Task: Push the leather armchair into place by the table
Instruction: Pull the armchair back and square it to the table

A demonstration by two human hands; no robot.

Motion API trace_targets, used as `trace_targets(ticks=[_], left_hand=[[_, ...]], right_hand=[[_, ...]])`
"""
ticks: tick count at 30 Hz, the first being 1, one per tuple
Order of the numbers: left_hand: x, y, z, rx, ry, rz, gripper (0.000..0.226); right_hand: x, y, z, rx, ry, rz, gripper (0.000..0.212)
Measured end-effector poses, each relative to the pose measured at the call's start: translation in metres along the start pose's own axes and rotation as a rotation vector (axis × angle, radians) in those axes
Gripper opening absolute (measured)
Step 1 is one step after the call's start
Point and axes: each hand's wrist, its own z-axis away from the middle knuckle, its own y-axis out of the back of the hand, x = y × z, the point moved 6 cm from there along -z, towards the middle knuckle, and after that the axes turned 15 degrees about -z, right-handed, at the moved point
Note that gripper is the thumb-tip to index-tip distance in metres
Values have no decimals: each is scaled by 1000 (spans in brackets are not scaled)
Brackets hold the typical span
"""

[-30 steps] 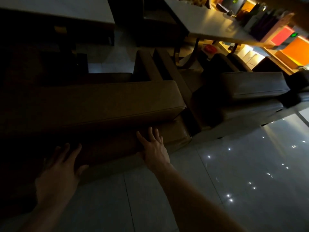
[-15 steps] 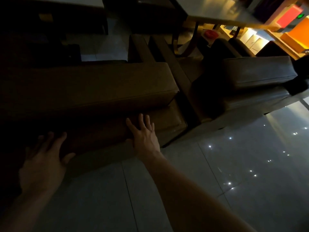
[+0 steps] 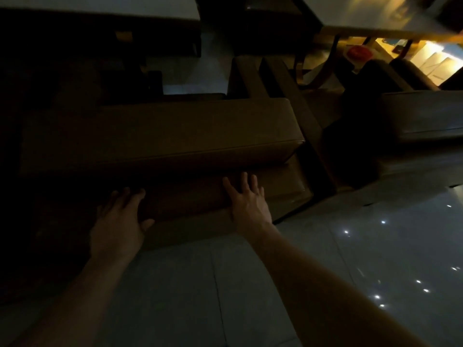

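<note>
left hand (image 3: 120,222): it's lying flat on the lower back panel of the leather armchair (image 3: 160,136), fingers straight and a bit spread, thumb sticking out to the side. Looks like palm contact for shoving, not a grip.
right hand (image 3: 248,202): same deal further right on that panel, fingers straight and fanned apart, holding nothing. Two hands set wide are probably keeping the chair from twisting as it slides.
armchair: it's sitting on the glossy tiled floor (image 3: 375,259) with its back toward the person and its padded top roll just above both hands. Pushing low likely keeps it from tipping.
table (image 3: 363,18): pale top beyond the chair, up and to the right, so that's the direction it needs to go. How close the chair is, can't tell, too dark.
second armchair (image 3: 421,113): parked to the right, near that table.
</note>
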Motion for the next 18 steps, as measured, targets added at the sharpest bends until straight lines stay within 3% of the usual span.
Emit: trace_targets(ticks=[4, 8, 18], left_hand=[[5, 24, 19, -113, 46, 44, 64], [-2, 46, 68, -87, 31, 37, 67], [-118, 70, 169, -114, 239, 187, 66]], right_hand=[[-20, 14, 16, -28, 24, -100, 86], [-49, 4, 49, -69, 115, -141, 85], [-154, -27, 116, -128, 191, -151, 89]])
